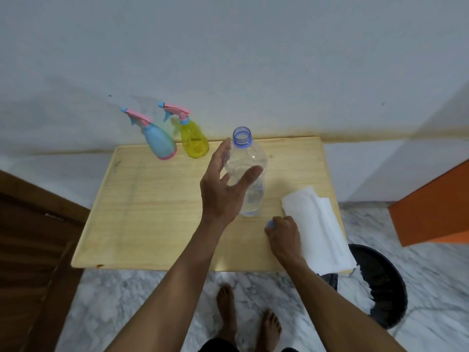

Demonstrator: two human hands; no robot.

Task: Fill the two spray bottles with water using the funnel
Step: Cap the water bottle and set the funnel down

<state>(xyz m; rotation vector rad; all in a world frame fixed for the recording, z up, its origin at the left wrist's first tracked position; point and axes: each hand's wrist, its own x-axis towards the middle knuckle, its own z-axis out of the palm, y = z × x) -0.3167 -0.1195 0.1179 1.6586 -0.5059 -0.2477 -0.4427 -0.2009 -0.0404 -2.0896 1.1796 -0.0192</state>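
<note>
Both spray bottles far left at the wall edge of the table [142, 224], blue bottle [160, 142] beside yellow bottle [194, 143], trigger heads on, unfilled by the look of it. Left hand [223, 189] spread wide, fingers straight, around the uncapped water bottle [250, 174] without clamping it; best steadied low before lifting. Right hand [284, 235] curled on the blue cap [270, 224], setting it by the paper towel [317, 224]. No funnel visible. Black bin [380, 283] off right.
</note>
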